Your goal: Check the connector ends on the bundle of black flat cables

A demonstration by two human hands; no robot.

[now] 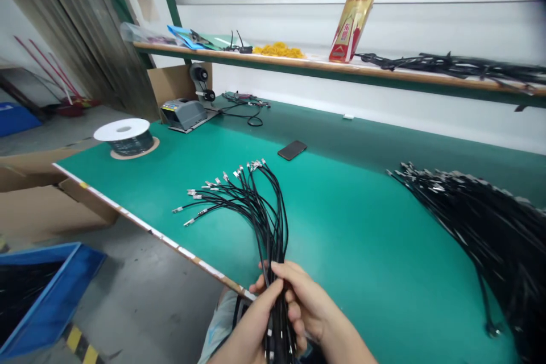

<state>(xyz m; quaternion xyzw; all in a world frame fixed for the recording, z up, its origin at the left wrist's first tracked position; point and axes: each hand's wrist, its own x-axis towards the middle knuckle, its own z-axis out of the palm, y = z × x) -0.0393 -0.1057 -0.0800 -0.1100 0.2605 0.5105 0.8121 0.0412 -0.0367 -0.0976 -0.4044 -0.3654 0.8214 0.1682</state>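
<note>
A bundle of black cables (268, 227) lies partly on the green tabletop, its far ends fanned out to the left and tipped with small silver connectors. Both hands are closed around the bundle at the table's front edge. My left hand (261, 307) wraps it from the left, thumb along the top. From the right, my right hand (305, 301) grips the same cables, thumb and fingers close to the left thumb. Below the hands the cables run down out of view, with some pale pieces among them.
A large pile of black cables (473, 222) covers the table's right side. A phone (292, 150), a cable spool (130, 142) and a grey machine (185, 114) stand farther back. The shelf (315, 68) holds a bottle (353, 20) and yellow bands (279, 50). A blue bin (51, 296) is on the floor.
</note>
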